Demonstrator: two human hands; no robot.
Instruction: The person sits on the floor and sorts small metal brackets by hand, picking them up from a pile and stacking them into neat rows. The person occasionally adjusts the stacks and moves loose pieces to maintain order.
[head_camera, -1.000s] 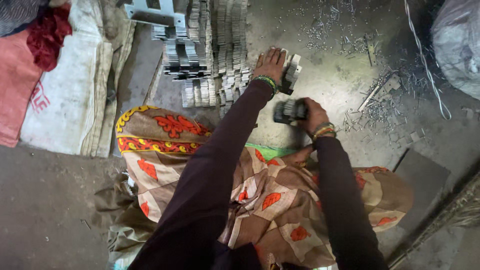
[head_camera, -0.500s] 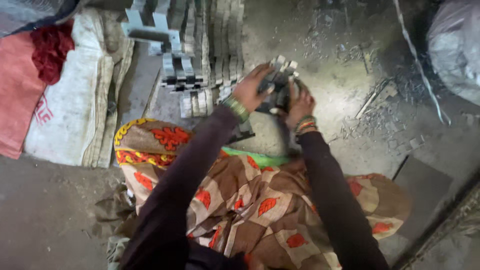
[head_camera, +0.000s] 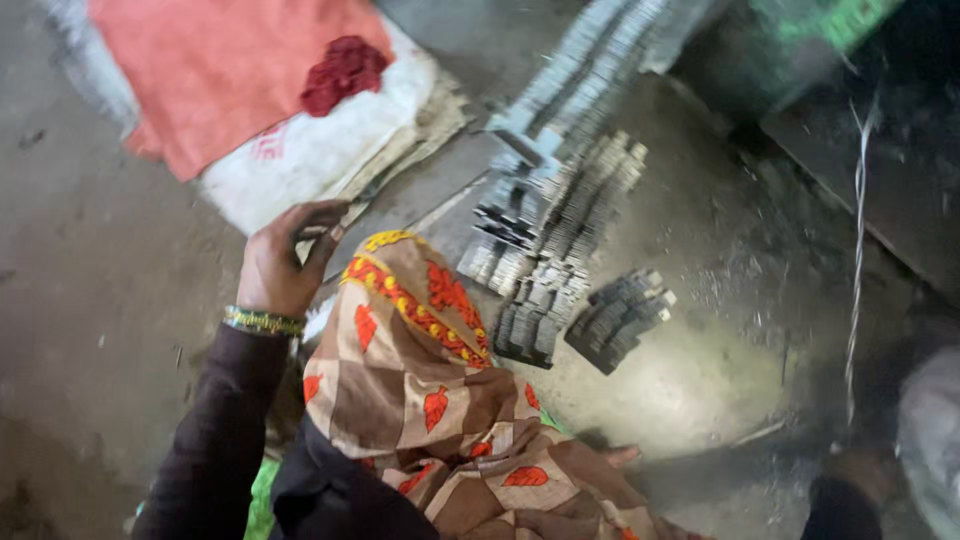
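On the grey concrete floor (head_camera: 120, 300) to our left, our left hand (head_camera: 280, 262) rests with its fingers curled together at the edge of a flattened white woven sack (head_camera: 310, 160), the fingertips hooked over what looks like a thin grey strip or the sack's rim; we cannot tell which, as the picture is blurred there. A green and gold beaded bangle (head_camera: 262, 321) circles that wrist above a dark sleeve (head_camera: 215, 440).

Our right hand is hidden: only a sliver of skin shows past the brown cloth printed with orange leaves (head_camera: 430, 400) that drapes our knee, so we cannot tell how those fingers stand.

The small stack of dark grey metal plates (head_camera: 618, 318) lies on the floor to the right of the knee, apart from both hands, just beside the long rows of similar stamped metal pieces (head_camera: 560, 220) that run up and away. They seem packed on edge in rows so they stay together and can be lifted in batches.

A salmon-red cloth sheet (head_camera: 220, 70) covers the sack, with a crumpled dark red rag (head_camera: 342, 72) on top, perhaps as a seat or pad.

Open floor lies left of the hand and in the pale patch right of the small stack; a dark raised ledge (head_camera: 880, 200) bounds the far right side.
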